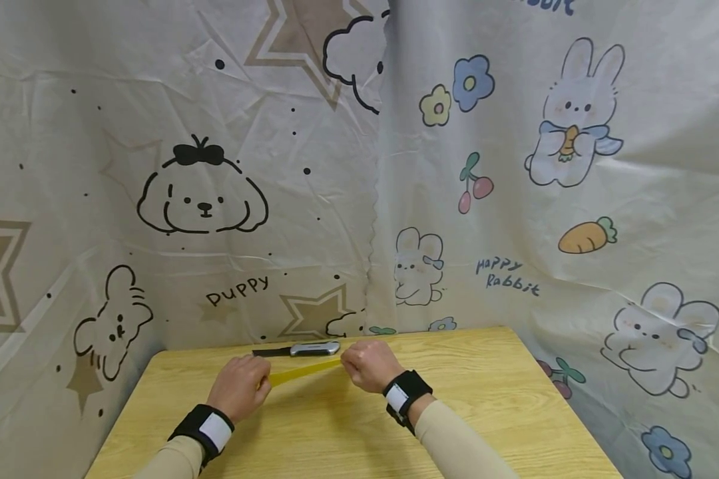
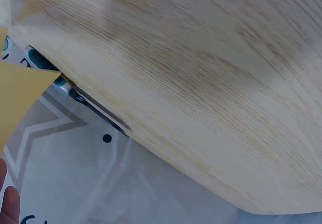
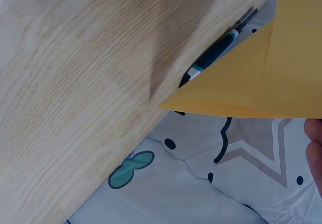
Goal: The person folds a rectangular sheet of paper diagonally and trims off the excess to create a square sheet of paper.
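A piece of yellow paper [image 1: 305, 372], seemingly folded, is stretched between the two hands above the table. My left hand [image 1: 239, 386] grips its left end, and my right hand [image 1: 371, 364] pinches its right end. From the left wrist, a pointed corner of the paper [image 2: 25, 93] shows, with fingertips [image 2: 9, 204] at the lower left edge. The right wrist view has a broad face of the paper [image 3: 287, 73] and two fingers [image 3: 314, 143] beside its lower edge. Behind the hands lies a knife-like tool [image 1: 314, 348] with a grey-and-dark handle and a narrow dark blade.
A light wooden table [image 1: 455, 399] spreads beneath the hands. The tool lies along its far edge. Pale printed cloth [image 1: 311, 199] with puppies, rabbits and stars hangs behind and at both sides. Each wrist wears a black strap [image 1: 200, 426].
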A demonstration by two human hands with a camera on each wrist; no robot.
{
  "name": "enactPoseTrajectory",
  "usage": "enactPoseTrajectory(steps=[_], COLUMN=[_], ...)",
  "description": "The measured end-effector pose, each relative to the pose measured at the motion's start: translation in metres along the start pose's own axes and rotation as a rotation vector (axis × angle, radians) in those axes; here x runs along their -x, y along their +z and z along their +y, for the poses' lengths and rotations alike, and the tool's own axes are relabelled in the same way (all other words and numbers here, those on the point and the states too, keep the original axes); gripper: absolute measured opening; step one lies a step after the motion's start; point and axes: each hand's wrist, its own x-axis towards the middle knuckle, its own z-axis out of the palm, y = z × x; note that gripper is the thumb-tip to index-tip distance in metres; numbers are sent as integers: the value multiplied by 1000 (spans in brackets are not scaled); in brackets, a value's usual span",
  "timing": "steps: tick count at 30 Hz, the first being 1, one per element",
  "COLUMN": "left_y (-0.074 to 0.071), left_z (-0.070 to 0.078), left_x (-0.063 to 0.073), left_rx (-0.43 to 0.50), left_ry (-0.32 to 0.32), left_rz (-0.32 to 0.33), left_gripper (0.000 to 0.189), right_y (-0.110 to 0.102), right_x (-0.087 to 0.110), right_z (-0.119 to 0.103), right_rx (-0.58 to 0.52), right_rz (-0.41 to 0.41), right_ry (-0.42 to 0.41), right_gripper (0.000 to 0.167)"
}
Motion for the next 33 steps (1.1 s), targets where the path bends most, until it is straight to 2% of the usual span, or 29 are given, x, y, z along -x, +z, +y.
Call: enactPoseTrajectory(steps=[5, 14, 22, 26, 28, 30, 33], left_y=[-4, -6, -8, -11, -12, -14, -13], left_z=[-7, -16, -16, -23, -29, -33, -27], left_x=[5, 11, 11, 18, 24, 27, 22], left_rx=[-9, -19, 4, 25, 21, 23, 33], left_ry=[-22, -45, -157, -251, -289, -291, -225], left_rz=[-27, -33, -65, -97, -84, -40, 40], left_gripper=[28, 30, 27, 28, 27, 24, 10], right_y=[-2, -2, -2, -4, -5, -6, -6], right_x=[1, 3, 4, 7, 8, 9, 8], right_z=[0, 1, -1, 1, 4, 6, 5], right_rx=[-7, 2, -11, -2, 5, 13, 2], right_rz=[-11, -19, -21, -22, -17, -4, 8], right_ry=[12, 16, 23, 43, 49, 51, 55], right_gripper=[25, 25, 24, 23, 21, 20, 20])
